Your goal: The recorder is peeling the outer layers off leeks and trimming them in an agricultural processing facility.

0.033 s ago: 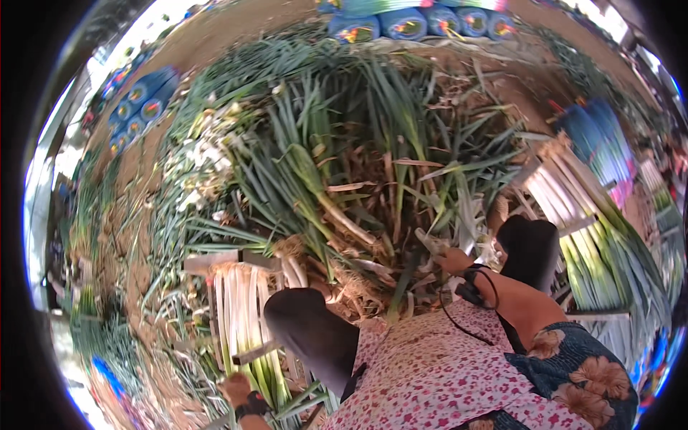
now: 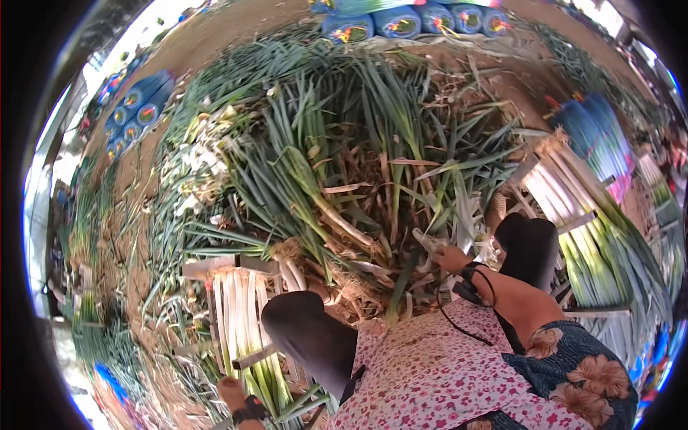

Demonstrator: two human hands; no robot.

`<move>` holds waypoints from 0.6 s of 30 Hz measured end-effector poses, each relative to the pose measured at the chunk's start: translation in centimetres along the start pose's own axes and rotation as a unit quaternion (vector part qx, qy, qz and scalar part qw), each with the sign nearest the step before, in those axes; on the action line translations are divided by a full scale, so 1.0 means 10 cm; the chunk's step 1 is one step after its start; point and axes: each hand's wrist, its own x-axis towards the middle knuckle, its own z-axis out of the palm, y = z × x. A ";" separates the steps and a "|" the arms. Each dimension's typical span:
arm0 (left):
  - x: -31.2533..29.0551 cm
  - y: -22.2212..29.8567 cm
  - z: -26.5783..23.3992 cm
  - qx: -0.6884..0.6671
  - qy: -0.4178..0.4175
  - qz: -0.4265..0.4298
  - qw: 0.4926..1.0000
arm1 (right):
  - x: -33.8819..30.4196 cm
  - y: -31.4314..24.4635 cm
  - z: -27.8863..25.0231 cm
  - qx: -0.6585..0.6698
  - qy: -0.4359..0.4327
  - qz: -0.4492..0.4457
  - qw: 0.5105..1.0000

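Note:
My left hand [image 2: 231, 393], with a black band at the wrist, is low at the left beside the green leaves of a bundle of large green onions [image 2: 241, 308]. That bundle lies roots-away in a wooden rack [image 2: 256, 356]. How its fingers sit is unclear. My right hand [image 2: 451, 259] is closed around a pale, narrow piece [image 2: 425, 240] in front of my right knee; its kind is too small to tell. A black cord loops from that wrist. Between my knees, untrimmed green onions [image 2: 344, 226] lie on the pile, roots toward me.
A second rack [image 2: 577, 223] on the right bears a bundle of white-stemmed green onions [image 2: 550, 188]. Blue-wrapped bundles stand at the far edge [image 2: 398, 23], far left [image 2: 140, 104] and right [image 2: 591, 136]. Leaf scraps [image 2: 204, 154] litter the soil.
The view has shifted very slightly. My left hand is a touch further left; my right hand keeps its grip in the same place.

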 end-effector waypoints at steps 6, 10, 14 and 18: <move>0.59 3.09 -0.67 -0.523 0.258 -0.054 0.810 | 0.48 0.68 0.13 0.113 0.157 0.033 0.981; 0.91 4.15 -0.17 -0.521 0.070 0.056 0.849 | 0.77 0.45 0.17 0.102 0.094 0.041 0.990; 0.88 5.65 0.93 -0.645 -0.156 0.003 0.748 | 1.13 0.25 0.11 0.050 0.088 -0.022 0.995; 0.78 6.00 1.52 -0.592 -0.304 -0.019 0.746 | 1.77 0.55 -0.09 0.008 0.136 -0.007 0.991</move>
